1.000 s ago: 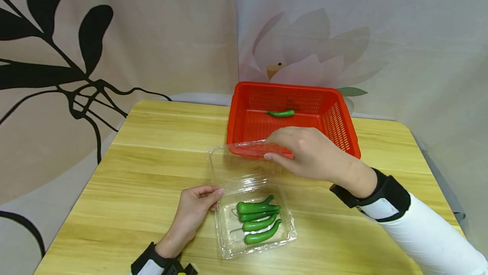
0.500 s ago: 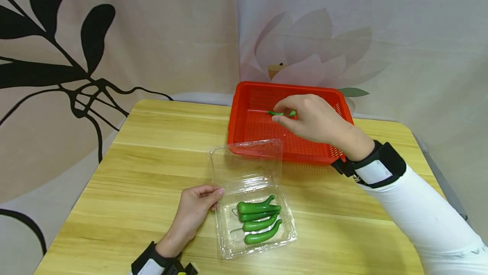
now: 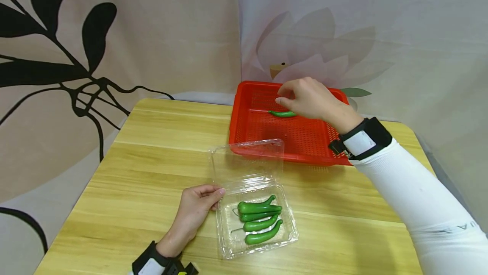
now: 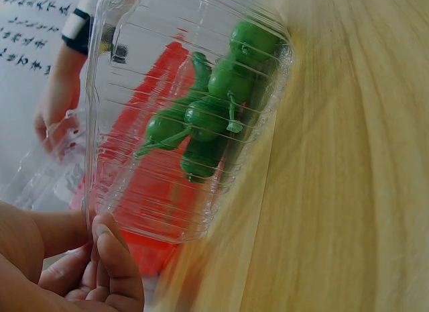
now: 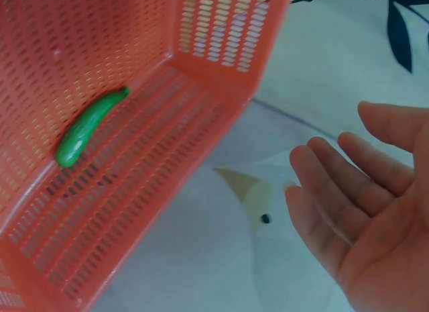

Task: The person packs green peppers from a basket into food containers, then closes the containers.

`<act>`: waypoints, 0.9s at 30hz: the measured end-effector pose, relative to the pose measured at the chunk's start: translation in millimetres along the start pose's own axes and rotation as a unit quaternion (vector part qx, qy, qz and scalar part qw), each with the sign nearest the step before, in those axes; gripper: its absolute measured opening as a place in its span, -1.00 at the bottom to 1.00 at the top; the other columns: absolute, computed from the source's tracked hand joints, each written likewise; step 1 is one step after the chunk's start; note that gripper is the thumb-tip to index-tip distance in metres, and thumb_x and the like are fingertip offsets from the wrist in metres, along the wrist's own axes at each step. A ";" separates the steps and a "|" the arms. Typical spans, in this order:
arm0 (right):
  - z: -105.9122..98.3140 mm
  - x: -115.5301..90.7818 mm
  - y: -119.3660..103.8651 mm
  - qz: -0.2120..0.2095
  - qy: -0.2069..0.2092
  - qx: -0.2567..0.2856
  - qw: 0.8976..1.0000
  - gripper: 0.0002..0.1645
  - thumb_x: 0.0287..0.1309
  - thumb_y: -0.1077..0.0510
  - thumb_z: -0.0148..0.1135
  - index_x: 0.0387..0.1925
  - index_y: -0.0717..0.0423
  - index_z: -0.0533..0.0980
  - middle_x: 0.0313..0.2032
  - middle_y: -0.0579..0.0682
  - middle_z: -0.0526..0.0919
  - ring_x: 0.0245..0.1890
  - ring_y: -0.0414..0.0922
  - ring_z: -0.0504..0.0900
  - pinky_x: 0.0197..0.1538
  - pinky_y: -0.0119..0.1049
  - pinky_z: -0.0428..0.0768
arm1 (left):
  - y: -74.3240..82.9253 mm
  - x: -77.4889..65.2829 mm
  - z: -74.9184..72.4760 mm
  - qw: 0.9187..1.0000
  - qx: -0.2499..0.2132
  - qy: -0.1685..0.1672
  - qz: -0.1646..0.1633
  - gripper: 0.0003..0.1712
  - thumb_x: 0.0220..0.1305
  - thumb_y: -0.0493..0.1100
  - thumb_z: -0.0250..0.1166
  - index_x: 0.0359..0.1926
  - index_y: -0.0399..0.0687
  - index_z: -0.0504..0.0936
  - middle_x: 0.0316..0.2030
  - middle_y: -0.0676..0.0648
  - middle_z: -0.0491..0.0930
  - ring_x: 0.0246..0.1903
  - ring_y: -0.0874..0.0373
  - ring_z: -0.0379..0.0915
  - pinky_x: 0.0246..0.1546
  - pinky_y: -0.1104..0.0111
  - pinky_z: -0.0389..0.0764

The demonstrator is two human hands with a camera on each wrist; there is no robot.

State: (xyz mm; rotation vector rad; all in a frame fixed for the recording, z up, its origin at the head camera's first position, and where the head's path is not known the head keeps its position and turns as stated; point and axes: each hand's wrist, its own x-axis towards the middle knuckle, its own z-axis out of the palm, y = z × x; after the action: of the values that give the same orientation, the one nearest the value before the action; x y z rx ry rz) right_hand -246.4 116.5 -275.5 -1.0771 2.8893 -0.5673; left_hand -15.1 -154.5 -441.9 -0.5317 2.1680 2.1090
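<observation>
My left hand [image 3: 194, 209] pinches the left rim of a clear plastic clamshell box [image 3: 226, 249] between thumb and fingers. The box lies on the table with its see-through lid [image 3: 245, 165] swung back. Several green chili peppers [image 3: 262, 237] lie side by side in the base; the left wrist view shows their stem ends [image 4: 231, 107] through the plastic. Over the back of the red basket [image 3: 301, 139] hovers my right hand [image 3: 310, 101], fingers loosely bent and holding nothing. One green chili pepper [image 5: 90, 127] lies in the basket, its right end overlapped by the hand in the head view.
The basket's slotted walls [image 5: 221, 30] rise around its floor, and its front rim is behind the box lid. A wooden table [image 3: 152, 160] extends to both sides. Printed cloth [image 3: 171, 33] hangs right behind the table's back edge.
My right hand has moved from the lid's upper right corner back and up over the basket. The lid stays swung back. My left hand has kept its hold on the rim.
</observation>
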 end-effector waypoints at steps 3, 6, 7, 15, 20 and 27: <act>1.7 7.1 8.5 0.019 -0.015 -0.009 1.000 -0.72 0.39 0.06 0.36 -0.05 0.18 0.72 -0.20 0.06 0.76 -0.26 0.03 0.62 -0.07 -0.06 0.59 | 0.1 -0.2 0.2 1.000 0.000 0.000 0.001 -0.79 0.27 -0.31 0.51 -0.14 -0.39 0.78 -0.41 -0.18 0.73 -0.55 0.19 0.53 -0.50 0.45 0.60; 3.4 14.2 17.0 0.037 -0.033 -0.014 0.999 -0.71 0.41 0.04 0.33 -0.04 0.17 0.73 -0.20 0.06 0.76 -0.26 0.04 0.60 -0.10 -0.08 0.55 | 0.3 -0.4 0.3 1.000 -0.001 -0.001 0.002 -0.79 0.27 -0.31 0.51 -0.14 -0.40 0.77 -0.41 -0.18 0.72 -0.55 0.19 0.52 -0.50 0.46 0.59; 4.1 16.4 19.8 0.043 -0.039 -0.015 0.998 -0.71 0.41 0.04 0.33 -0.04 0.16 0.73 -0.19 0.06 0.76 -0.26 0.04 0.60 -0.10 -0.07 0.55 | 0.4 -0.5 0.4 1.000 -0.002 -0.002 0.003 -0.79 0.27 -0.31 0.51 -0.14 -0.40 0.77 -0.41 -0.17 0.72 -0.55 0.19 0.52 -0.50 0.46 0.59; 12.2 31.2 40.1 0.064 -0.083 -0.023 0.994 -0.67 0.42 0.04 0.33 0.02 0.19 0.69 -0.15 0.10 0.75 -0.22 0.06 0.62 -0.04 -0.04 0.60 | -0.3 -1.0 1.3 1.000 -0.005 -0.003 0.003 -0.79 0.27 -0.32 0.50 -0.13 -0.40 0.77 -0.44 -0.17 0.71 -0.56 0.20 0.52 -0.50 0.46 0.59; 23.6 39.3 50.0 0.068 -0.120 -0.049 0.989 -0.71 0.40 0.08 0.34 0.00 0.20 0.69 -0.18 0.11 0.74 -0.22 0.06 0.63 -0.01 -0.02 0.64 | -1.1 0.0 0.9 1.000 -0.007 -0.004 0.004 -0.79 0.27 -0.32 0.50 -0.13 -0.41 0.77 -0.45 -0.17 0.71 -0.56 0.20 0.52 -0.50 0.45 0.59; 45.0 50.2 62.7 0.068 -0.162 -0.066 0.982 -0.80 0.39 0.13 0.33 -0.12 0.19 0.70 -0.28 0.09 0.69 -0.30 0.06 0.58 -0.13 -0.07 0.63 | -0.3 1.2 -0.9 1.000 -0.003 0.000 -0.003 -0.80 0.27 -0.33 0.50 -0.13 -0.40 0.77 -0.38 -0.20 0.74 -0.55 0.18 0.54 -0.50 0.45 0.61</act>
State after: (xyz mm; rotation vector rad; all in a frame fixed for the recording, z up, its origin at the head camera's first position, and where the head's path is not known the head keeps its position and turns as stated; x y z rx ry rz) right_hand -318.5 113.4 -332.6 -0.8781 2.7129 -0.1750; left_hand -16.0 -155.5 -442.4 -0.5386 2.1582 2.1127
